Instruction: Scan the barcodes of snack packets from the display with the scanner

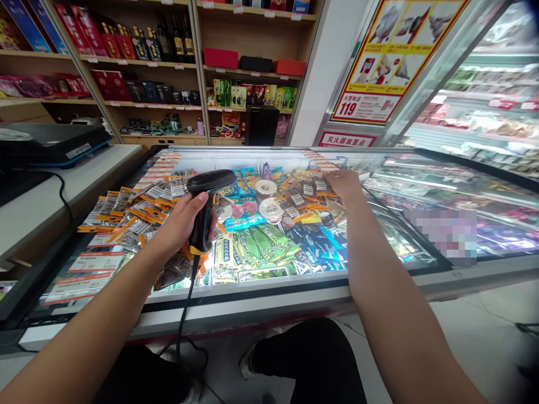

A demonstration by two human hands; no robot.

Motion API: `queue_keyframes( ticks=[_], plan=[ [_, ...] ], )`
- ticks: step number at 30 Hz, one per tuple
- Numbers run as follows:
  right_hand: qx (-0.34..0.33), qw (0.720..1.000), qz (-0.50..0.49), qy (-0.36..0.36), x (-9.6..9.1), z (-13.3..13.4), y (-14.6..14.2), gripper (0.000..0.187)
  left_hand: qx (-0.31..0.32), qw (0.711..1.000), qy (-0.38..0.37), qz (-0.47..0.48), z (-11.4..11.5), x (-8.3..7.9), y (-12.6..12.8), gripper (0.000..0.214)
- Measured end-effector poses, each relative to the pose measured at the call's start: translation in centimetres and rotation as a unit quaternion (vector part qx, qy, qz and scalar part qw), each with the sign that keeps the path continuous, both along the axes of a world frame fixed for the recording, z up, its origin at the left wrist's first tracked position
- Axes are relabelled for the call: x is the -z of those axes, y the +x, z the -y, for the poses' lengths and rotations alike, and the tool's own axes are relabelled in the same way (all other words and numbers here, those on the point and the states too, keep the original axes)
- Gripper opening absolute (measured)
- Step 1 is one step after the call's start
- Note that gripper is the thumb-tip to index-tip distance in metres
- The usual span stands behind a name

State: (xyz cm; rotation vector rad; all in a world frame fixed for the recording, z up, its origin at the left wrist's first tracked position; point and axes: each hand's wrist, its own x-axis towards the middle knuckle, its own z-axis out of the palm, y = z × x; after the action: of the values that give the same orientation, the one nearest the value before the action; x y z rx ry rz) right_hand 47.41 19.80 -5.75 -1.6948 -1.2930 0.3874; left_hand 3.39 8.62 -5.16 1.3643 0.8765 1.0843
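Observation:
My left hand (182, 220) is wrapped round the handle of a black and yellow barcode scanner (204, 216), held above the chest freezer (261, 298). From the handle a black cable runs down over the freezer's front edge. Stretched to the far right of the open section, my right hand (342, 182) is at the clear packets with orange edges (309, 191). Its fingertips are small and partly hidden, so any grip is unclear. More such packets (126, 210) are heaped on the left glass. Between the hands lie round tubs (269, 209), green packs (263, 242) and blue packs (322, 247).
A glass lid (404, 196) covers the freezer's right side. On the left is a white counter (33, 207) with a black scale (54, 143). Shelves of boxes and bottles (179, 42) stand behind. Cable loops (197, 353) hang near my legs.

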Motion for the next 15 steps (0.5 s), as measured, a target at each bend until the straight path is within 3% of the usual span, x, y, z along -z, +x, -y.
queue_keyframes(
  ticks=[2, 4, 9, 11, 12, 15],
  plan=[
    [0.063, 0.997, 0.043, -0.034, 0.3, -0.1, -0.2, 0.031, -0.003, 1.000, -0.005, 0.000, 0.0, -0.1, 0.1, 0.054],
    [0.069, 0.994, 0.077, -0.047, 0.3, -0.1, -0.3, 0.032, -0.010, 1.000, -0.011, 0.003, 0.0, -0.2, 0.2, 0.057],
    [0.069, 0.991, 0.108, 0.041, -1.1, 0.6, -2.0, 0.027, -0.021, 1.000, -0.012, 0.009, 0.0, -0.5, 0.3, 0.057],
    [0.025, 0.987, 0.105, 0.121, -1.9, 1.3, -4.8, 0.012, -0.025, 1.000, -0.005, 0.015, 0.0, -0.6, 0.2, 0.053],
    [-0.029, 0.983, 0.091, 0.160, -2.1, 1.8, -6.8, 0.005, -0.026, 0.999, -0.001, 0.019, -0.1, -0.6, 0.1, 0.051],
    [-0.177, 0.972, 0.047, 0.146, -1.4, 3.5, -14.1, 0.007, -0.032, 0.999, 0.011, 0.033, -0.2, -0.8, -0.2, 0.050]
  ],
)
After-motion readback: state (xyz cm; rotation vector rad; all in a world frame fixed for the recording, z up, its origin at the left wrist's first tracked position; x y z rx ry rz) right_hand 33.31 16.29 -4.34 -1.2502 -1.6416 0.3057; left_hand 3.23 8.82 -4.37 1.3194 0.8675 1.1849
